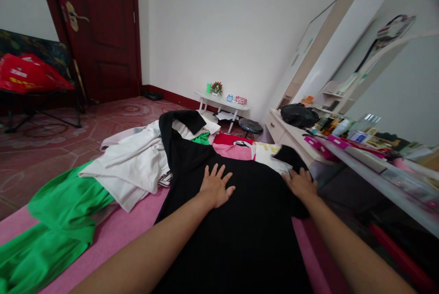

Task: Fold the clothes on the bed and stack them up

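A black short-sleeved shirt (240, 239) lies spread out before me on a pink bed cover (133, 227). My left hand (216, 186) rests flat on the upper part of the shirt, its fingers spread. On the right side, my right hand (302, 186) lies over the base of a sleeve, fingers apart. That sleeve (291, 156) is partly turned back beyond the fingertips. The other sleeve (183, 118) is bent over a pile of white clothes (133, 161). A green garment (65, 216) lies to the left.
Beyond the shirt are a pink garment (233, 151) and a red one (224, 139). A cluttered dressing table (363, 157) stands close on the right. At the back are a low white table (222, 99) and a round stool (250, 125). A chair holds a red bag (30, 74).
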